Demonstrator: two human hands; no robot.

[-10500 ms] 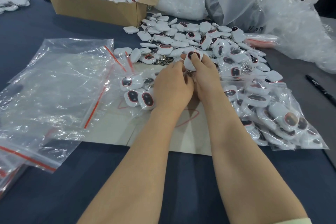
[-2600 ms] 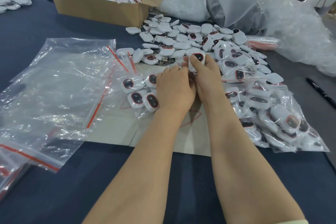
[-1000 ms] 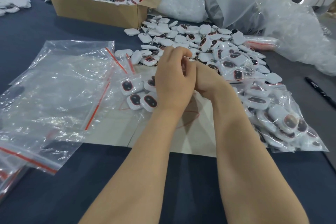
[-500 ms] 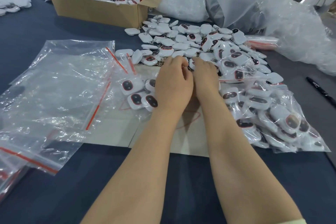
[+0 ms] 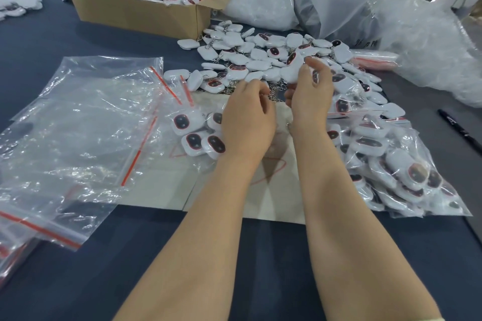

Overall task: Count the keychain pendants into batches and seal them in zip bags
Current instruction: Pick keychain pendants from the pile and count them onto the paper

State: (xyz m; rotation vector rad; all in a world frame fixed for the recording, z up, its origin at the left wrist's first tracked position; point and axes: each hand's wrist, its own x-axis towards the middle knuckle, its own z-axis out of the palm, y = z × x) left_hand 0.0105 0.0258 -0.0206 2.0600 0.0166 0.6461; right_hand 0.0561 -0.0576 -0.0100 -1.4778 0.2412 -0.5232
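A loose pile of white keychain pendants (image 5: 250,57) with dark red-rimmed faces lies on the blue table. My right hand (image 5: 310,96) is lifted over the pile's near edge and holds one blurred white pendant (image 5: 291,73) between thumb and fingers. My left hand (image 5: 247,117) is just beside it, its curled fingertips pinching the metal chain (image 5: 273,92) that hangs from that pendant. A small batch of pendants (image 5: 194,135) sits inside a clear zip bag on the paper sheet (image 5: 234,198), partly hidden by my left hand.
Empty zip bags with red strips (image 5: 78,125) spread out on the left. Filled bags of pendants (image 5: 396,164) are heaped on the right. A cardboard box (image 5: 135,13) with a red sign stands at the back, with large plastic sacks (image 5: 365,8) beside it. A black pen (image 5: 459,130) lies far right.
My right hand has risen from the pile's edge with a pendant in it. My left hand has shifted slightly toward the chain. The bags have stayed put.
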